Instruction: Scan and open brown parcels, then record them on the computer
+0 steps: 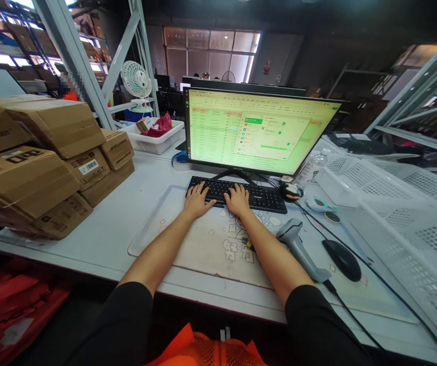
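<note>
The keyboard is finished in black, as is the mouse. The screen is lit yellow-green. The cream mat is edged in light blue and printed with pale characters. The scanner is coloured grey, the desk white. The boxes are printed in black on brown.

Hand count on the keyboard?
2. The left hand is at the left end of the black keyboard; the right hand is near its middle. Neither is hidden.

Black keyboard — long, lying flat, just before the monitor
</note>
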The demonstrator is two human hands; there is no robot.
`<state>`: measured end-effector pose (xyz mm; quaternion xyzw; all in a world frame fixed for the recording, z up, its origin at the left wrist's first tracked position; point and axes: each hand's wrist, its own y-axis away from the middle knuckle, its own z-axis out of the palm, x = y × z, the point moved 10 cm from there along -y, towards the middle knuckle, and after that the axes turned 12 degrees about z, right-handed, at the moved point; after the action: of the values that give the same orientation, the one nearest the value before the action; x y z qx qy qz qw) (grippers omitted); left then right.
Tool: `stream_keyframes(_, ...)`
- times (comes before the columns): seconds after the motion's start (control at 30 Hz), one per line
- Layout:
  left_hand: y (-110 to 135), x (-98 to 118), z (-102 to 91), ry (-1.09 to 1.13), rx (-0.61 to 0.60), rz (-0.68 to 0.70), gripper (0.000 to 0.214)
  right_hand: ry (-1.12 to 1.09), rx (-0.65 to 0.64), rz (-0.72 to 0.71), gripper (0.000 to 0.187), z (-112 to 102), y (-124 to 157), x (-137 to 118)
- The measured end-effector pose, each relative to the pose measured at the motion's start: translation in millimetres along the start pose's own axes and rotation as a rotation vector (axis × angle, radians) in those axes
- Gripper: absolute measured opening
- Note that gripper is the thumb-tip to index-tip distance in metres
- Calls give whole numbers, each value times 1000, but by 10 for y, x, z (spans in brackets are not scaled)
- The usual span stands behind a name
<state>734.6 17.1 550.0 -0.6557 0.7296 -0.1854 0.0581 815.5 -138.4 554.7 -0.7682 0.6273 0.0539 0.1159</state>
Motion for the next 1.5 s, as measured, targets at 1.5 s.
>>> stream_keyframes(1.5,92,-359,-26,113,2,-133,71,-42,-18,-162,56,91,162,-117)
